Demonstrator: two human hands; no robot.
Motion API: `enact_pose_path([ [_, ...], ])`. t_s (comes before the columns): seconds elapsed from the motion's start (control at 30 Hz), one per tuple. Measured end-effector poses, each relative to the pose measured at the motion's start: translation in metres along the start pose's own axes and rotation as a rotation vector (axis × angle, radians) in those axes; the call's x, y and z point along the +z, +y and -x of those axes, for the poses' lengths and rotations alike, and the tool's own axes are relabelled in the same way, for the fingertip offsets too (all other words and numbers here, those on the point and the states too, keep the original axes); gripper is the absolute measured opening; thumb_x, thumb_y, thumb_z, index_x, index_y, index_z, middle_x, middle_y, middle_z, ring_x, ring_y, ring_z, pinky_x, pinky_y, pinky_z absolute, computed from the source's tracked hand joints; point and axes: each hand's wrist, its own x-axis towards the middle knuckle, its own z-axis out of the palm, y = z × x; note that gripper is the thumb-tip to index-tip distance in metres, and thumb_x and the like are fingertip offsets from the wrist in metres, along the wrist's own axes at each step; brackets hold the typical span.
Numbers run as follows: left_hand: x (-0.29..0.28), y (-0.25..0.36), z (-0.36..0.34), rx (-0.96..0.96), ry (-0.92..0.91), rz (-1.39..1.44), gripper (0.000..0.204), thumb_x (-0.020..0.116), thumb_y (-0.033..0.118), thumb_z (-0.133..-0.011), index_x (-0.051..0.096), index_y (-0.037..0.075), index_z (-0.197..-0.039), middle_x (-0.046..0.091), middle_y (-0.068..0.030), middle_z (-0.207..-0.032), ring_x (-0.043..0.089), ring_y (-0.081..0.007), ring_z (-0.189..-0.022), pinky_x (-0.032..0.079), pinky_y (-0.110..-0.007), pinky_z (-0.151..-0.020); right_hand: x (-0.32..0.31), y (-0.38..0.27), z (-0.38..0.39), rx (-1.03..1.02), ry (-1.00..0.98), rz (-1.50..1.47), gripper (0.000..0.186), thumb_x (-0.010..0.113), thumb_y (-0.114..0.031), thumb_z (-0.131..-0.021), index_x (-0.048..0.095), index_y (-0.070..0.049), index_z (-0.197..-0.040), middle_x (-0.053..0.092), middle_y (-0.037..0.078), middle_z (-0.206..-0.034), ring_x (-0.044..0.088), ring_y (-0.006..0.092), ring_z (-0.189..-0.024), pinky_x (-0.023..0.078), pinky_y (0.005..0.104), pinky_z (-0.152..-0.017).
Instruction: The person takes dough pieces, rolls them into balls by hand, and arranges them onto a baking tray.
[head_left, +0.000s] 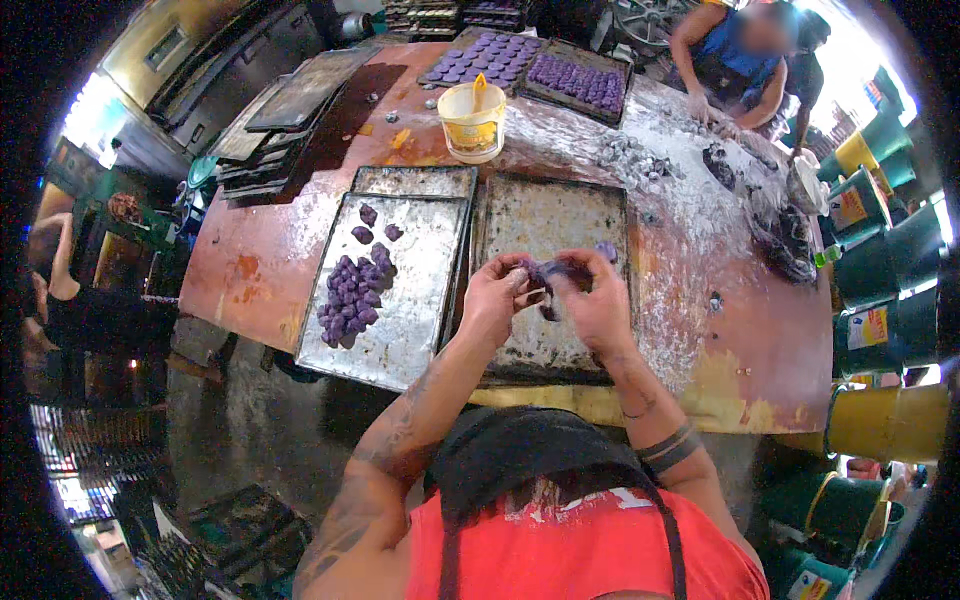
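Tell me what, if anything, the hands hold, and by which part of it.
The left hand and right hand together hold purple dough, seemingly by its opposite sides; blur hides the exact grip.

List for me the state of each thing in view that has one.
Left hand: pinching dough
Right hand: pinching dough
Dough: held up, blurred
Lumps: heaped, a few apart
Left tray: bearing lumps
Right tray: stained, beneath the dough
Bucket: open, upright
Tool: standing in bucket
Tray pile: stacked unevenly
Table: dusted with white powder on its right
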Motion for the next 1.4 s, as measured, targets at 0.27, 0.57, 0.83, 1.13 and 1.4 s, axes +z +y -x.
enact_pose_path([
  [0.27,0.001,0.019,0.027,0.068,-0.016,-0.15,0.02,0.056,0.0,-0.099,0.062,0.002,-0.119,0.068,-0.0099,-0.109,0.07,-0.0202,-0.094,0.061,-0.036,-0.076,0.012,0.029,0.01,0.002,-0.189,0.282,0.018,0.062,-0.01,-0.097,0.067,-0.003,-0.112,0.064,0.005,-0.089,0.06,0.0144,-0.077,0.05,0.034,-0.067],
  [0.57,-0.08,0.079,0.046,0.385,0.269,-0.01,0.021,0.052,-0.002,-0.099,0.059,-0.004,-0.119,0.068,-0.0139,-0.108,0.069,-0.0235,-0.097,0.06,-0.043,-0.092,0.051,0.074,-0.012,0.115,-0.252,0.332,0.029,0.065,-0.022,-0.094,0.067,-0.002,-0.116,0.064,0.007,-0.091,0.058,0.0172,-0.08,0.049,0.0321,-0.074],
  [0.83,-0.074,0.036,0.07,0.113,0.204,-0.163,0.04,0.066,-0.005,-0.093,0.056,-0.006,-0.131,0.069,-0.0156,-0.11,0.071,-0.023,-0.097,0.061,-0.036,-0.086,0.073,-0.016,-0.009,0.067,-0.352,-0.007,0.033,0.065,-0.003,-0.085,0.066,-0.002,-0.118,0.066,0.008,-0.097,0.066,0.0208,-0.089,0.054,0.0336,-0.081],
  [1.13,-0.041,0.01,0.046,0.025,-0.039,-0.065,0.044,0.055,-0.007,-0.095,0.053,-0.003,-0.139,0.063,-0.0122,-0.126,0.063,-0.0181,-0.114,0.053,-0.031,-0.1,0.054,-0.03,0.011,-0.434,-0.176,0.531,0.037,0.066,0.002,-0.084,0.068,-0.003,-0.12,0.064,0.018,-0.109,0.065,0.0365,-0.097,0.053,0.0409,-0.088],
  [1.4,0.01,0.021,0.041,0.117,-0.263,-0.143,0.039,0.058,-0.007,-0.097,0.055,-0.001,-0.135,0.065,-0.0111,-0.117,0.065,-0.0199,-0.105,0.058,-0.034,-0.091,-0.01,-0.043,0.0,0.022,-0.263,0.138,0.041,0.078,-0.005,-0.088,0.067,-0.003,-0.127,0.064,0.005,-0.11,0.063,0.0141,-0.093,0.053,0.0299,-0.084],
])
